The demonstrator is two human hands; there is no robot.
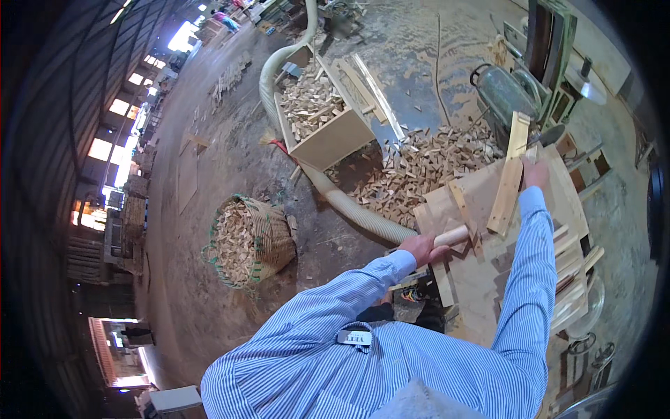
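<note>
Your left hand grips the wooden handle at the worktop's left edge; likely light, stiff, best held at that end. Your right hand, beside the wooden bar toward the worktop's far side: finger closure cannot be determined.

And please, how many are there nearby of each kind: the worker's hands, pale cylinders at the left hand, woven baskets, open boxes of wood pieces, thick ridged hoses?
Hands (left hand, right hand): 2
Pale cylinder: 1
Woven basket: 1
Open box: 1
Ridged hose: 1
Total: 6
</note>
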